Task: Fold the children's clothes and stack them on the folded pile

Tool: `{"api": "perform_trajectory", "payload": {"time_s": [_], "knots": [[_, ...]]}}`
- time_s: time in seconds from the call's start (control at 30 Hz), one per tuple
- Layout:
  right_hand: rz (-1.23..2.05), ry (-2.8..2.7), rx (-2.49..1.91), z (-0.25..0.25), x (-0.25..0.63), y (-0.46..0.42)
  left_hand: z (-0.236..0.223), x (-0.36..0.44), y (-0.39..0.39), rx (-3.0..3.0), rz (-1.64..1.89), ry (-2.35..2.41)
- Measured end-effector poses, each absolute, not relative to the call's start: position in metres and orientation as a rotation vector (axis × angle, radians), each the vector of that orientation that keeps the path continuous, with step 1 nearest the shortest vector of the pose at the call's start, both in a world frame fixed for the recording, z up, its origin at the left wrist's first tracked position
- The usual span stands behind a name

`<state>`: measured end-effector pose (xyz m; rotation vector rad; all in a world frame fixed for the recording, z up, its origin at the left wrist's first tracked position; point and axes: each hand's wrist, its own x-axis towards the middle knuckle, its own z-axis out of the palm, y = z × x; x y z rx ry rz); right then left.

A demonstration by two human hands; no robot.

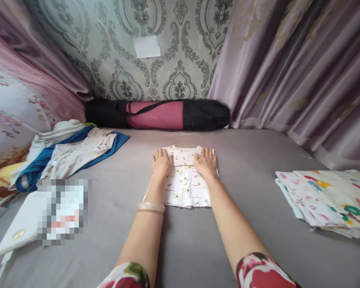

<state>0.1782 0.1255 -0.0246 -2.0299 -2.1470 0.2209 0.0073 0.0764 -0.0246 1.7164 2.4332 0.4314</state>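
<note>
A small white baby shirt [186, 188] with a fine print and a buttoned front lies flat on the grey sheet. My left hand [162, 162] rests palm down on its upper left side, fingers extended. On the upper right side, my right hand [206, 162] presses flat in the same way, its fingers pointing away from me. Between the hands, the shirt's pale neckline and a crosswise edge below it are visible. Both palms hide the cloth under them. A pale bangle [151, 206] circles my left wrist area.
Folded printed clothes [333, 200] lie at the right. Loose clothes [78, 150] are heaped at the left, near a white power bank [21, 220] with cables and a blurred-out item. A black and pink rolled-mat bag [156, 115] lies along the wall, with curtains [273, 72] beside it.
</note>
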Motion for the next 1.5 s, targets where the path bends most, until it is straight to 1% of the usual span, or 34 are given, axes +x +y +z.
{"api": "perform_trajectory", "payload": {"time_s": [0.1, 0.17, 0.3, 0.37, 0.43, 0.53, 0.6, 0.7, 0.9, 1.1, 1.27, 1.4, 1.5], "knots": [[0.234, -2.135, -2.033, -0.023, 0.178, 0.125, -0.025, 0.008, 0.074, 1.739, 0.503, 2.454], [0.222, -2.145, -2.021, -0.020, 0.179, 0.122, -0.024, 0.009, 0.072, 1.745, 0.625, 2.490], [0.009, -2.290, -1.783, -0.009, 0.177, 0.112, -0.019, 0.015, 0.068, 1.933, 0.868, 2.454], [0.011, -2.432, -1.590, -0.006, 0.175, 0.104, -0.018, 0.020, 0.066, 2.086, 0.826, 2.323], [0.108, -2.569, -1.447, -0.006, 0.173, 0.097, -0.019, 0.024, 0.066, 2.187, 0.687, 2.200], [0.214, -2.653, -1.398, -0.013, 0.169, 0.091, -0.023, 0.027, 0.066, 2.233, 0.488, 2.103], [0.224, -2.639, -1.421, -0.017, 0.168, 0.091, -0.024, 0.027, 0.067, 2.227, 0.434, 2.093], [0.234, -2.629, -1.421, -0.018, 0.168, 0.093, -0.024, 0.025, 0.068, 2.230, 0.425, 2.099], [0.398, -2.691, -1.396, -0.011, 0.186, 0.079, -0.026, 0.022, 0.069, 2.220, 0.484, 2.081], [0.389, -2.767, -1.312, -0.008, 0.221, 0.030, -0.033, 0.019, 0.072, 2.236, 0.507, 2.075], [0.394, -2.844, -1.166, -0.005, 0.232, -0.008, -0.031, 0.022, 0.070, 2.267, 0.483, 2.106], [0.308, -2.833, -1.069, -0.006, 0.236, -0.024, -0.027, 0.028, 0.064, 2.336, 0.485, 2.191], [0.321, -2.824, -1.004, -0.005, 0.240, -0.027, -0.026, 0.028, 0.055, 2.438, 0.487, 2.199]]}}
